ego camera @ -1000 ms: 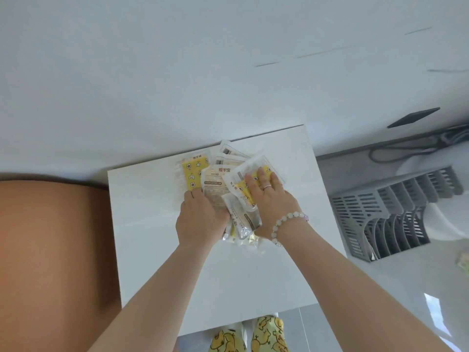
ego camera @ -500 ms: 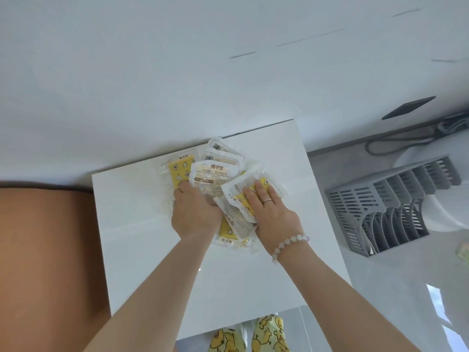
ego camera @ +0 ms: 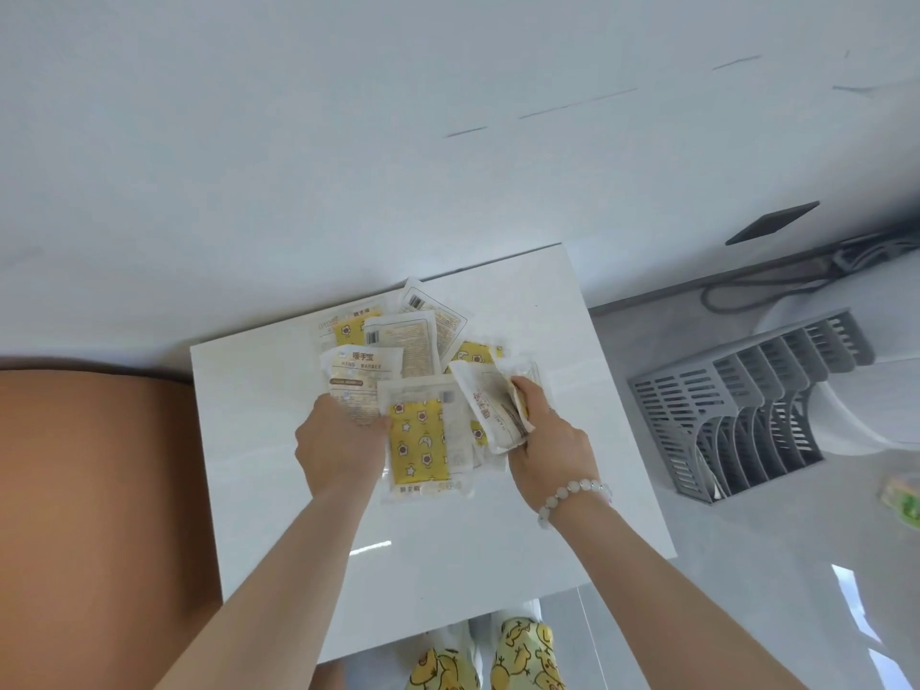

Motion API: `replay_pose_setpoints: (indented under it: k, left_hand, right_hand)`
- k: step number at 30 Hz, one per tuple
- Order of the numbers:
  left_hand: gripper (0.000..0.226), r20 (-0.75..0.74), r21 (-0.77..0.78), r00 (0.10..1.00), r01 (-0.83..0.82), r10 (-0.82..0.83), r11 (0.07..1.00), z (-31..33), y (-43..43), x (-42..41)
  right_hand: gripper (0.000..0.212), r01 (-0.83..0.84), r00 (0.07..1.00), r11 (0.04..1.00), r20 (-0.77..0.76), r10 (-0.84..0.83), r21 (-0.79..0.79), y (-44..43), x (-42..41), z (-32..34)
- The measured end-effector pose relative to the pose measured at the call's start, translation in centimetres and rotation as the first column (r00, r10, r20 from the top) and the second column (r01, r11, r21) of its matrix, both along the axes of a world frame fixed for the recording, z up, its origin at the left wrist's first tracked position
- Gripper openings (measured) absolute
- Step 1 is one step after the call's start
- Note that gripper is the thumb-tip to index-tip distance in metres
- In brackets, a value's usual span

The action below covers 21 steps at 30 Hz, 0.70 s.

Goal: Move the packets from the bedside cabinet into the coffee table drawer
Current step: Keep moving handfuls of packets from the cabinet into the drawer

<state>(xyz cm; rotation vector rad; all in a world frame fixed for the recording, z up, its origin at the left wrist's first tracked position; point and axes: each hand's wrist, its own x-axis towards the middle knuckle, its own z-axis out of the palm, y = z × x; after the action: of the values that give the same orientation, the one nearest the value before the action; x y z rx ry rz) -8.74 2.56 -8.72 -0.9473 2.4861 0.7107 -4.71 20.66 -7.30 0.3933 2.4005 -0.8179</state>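
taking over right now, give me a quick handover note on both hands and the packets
Left hand: at the edge of the hand-warmer packet; fingertips hidden, grip unclear.
Right hand: fingers curled round a white packet, tilted up from the others.
Things: the other packets lie in an overlapping pile on the bedside cabinet.
Done: nothing delivered as far as this view shows; the coffee table drawer is out of view.
Left: gather every packet and carry them to the drawer.
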Motion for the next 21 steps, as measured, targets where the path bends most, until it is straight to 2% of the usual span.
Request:
replay_pose_setpoints:
  k: [3,8,11,14,18,21]
  left_hand:
    - [0.037,-0.019,0.022,0.998,-0.054,0.054,0.998,0.1,-0.7,1.0]
    - [0.03,0.029,0.186,0.999,-0.043,0.039,0.982,1.0,0.5,2.9]
    - [0.035,0.028,0.327,0.998,-0.07,0.064,0.943,1.2,2.1,3.9]
    - [0.046,-0.003,0.404,1.0,-0.007,0.009,0.915,1.2,3.9,4.5]
    - [0.059,-0.046,0.414,0.991,0.131,-0.123,0.901,0.4,5.7,5.0]
    - [0.053,-0.029,0.384,0.986,0.164,-0.165,0.909,-0.3,6.1,5.3]
  right_hand:
    - [0.055,0.098,0.995,0.993,0.009,-0.098,-0.063,-0.3,0.4,0.0]
    - [0.047,0.215,0.977,0.97,0.015,-0.214,-0.114,-1.0,0.4,-0.2]
    - [0.044,0.313,0.949,0.935,0.027,-0.313,-0.17,-2.0,0.6,0.0]
    - [0.041,0.388,0.921,0.901,0.037,-0.389,-0.195,-2.6,0.9,0.1]
    - [0.039,0.483,0.875,0.849,0.082,-0.477,-0.213,-2.6,0.8,0.0]
    - [0.038,0.519,0.853,0.817,0.095,-0.513,-0.249,-2.4,0.9,0.1]
